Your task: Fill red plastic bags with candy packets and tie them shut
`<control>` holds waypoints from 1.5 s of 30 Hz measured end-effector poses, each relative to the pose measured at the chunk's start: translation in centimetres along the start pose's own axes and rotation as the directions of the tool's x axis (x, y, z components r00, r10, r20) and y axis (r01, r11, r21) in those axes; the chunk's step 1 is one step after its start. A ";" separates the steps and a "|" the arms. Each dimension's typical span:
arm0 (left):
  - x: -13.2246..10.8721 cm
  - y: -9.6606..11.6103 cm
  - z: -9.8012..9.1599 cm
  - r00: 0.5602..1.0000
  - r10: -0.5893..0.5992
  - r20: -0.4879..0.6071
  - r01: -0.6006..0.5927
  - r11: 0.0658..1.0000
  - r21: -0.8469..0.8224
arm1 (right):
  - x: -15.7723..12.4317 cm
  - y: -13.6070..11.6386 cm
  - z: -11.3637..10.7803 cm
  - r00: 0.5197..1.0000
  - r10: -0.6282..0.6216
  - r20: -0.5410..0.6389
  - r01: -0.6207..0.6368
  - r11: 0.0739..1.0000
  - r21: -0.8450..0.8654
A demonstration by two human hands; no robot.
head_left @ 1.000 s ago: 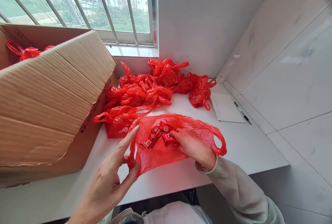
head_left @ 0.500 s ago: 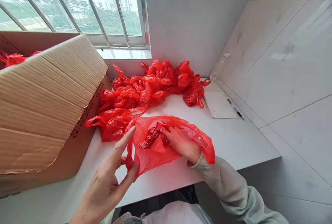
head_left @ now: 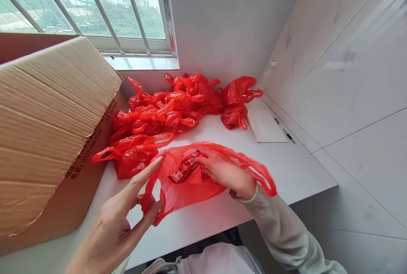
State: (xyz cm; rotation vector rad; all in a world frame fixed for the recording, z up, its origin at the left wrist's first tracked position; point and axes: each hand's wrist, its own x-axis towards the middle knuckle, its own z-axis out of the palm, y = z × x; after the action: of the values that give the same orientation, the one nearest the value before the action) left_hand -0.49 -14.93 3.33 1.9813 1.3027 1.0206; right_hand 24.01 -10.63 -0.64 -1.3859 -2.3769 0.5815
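An open red plastic bag (head_left: pixel 190 189) lies on the white counter (head_left: pixel 286 168) in front of me. My left hand (head_left: pixel 121 227) pinches the bag's left handle between thumb and fingers, with the index finger stretched out. My right hand (head_left: pixel 225 172) is inside the bag's mouth, fingers closed on small red snack packets (head_left: pixel 184 171). The bag's other handle loops over my right wrist.
A heap of several tied red bags (head_left: pixel 171 106) lies at the back by the wall. A large cardboard box (head_left: pixel 51 130) stands at the left. A white notepad (head_left: pixel 265 126) and a pen (head_left: pixel 285 130) lie at the right, near the tiled wall.
My view has swung right and down a little. My left hand has dropped lower and left, pulling the handle wider. My right hand stays in the bag on the packets.
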 end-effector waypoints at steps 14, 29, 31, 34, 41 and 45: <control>-2.2 -3.9 -1.1 0.964 0.077 0.253 -0.143 0.957 0.252 | -14.7 0.2 -7.2 0.945 0.292 -0.151 -0.326 0.891 -0.316; 7.3 0.2 0.6 0.979 0.096 0.181 0.012 0.855 -0.518 | -4.0 -1.4 -12.3 0.704 0.271 -0.657 -0.038 0.938 0.346; 7.9 1.4 0.4 0.992 0.008 0.122 0.070 0.779 -0.624 | -3.3 -1.4 -12.5 0.650 0.271 -0.710 0.016 0.929 0.369; 8.0 3.1 0.5 0.989 -0.091 0.120 0.149 0.719 -0.679 | -3.3 -1.5 -12.5 0.729 0.285 -0.623 -0.037 0.925 0.379; 8.8 4.0 1.7 0.984 -0.044 0.170 0.157 0.655 -0.739 | -5.1 -2.5 -12.7 0.712 0.246 -0.658 -0.030 0.946 0.322; 9.9 4.4 3.3 0.965 -0.057 0.255 0.203 0.776 -0.598 | -4.7 -3.4 -13.1 0.758 0.115 -0.642 0.054 0.970 0.237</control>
State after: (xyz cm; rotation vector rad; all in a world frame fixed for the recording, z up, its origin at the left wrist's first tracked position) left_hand 6.85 -7.58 7.84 1.4211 0.8168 0.9644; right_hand 29.86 -13.89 12.03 -1.2500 -1.6596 0.3023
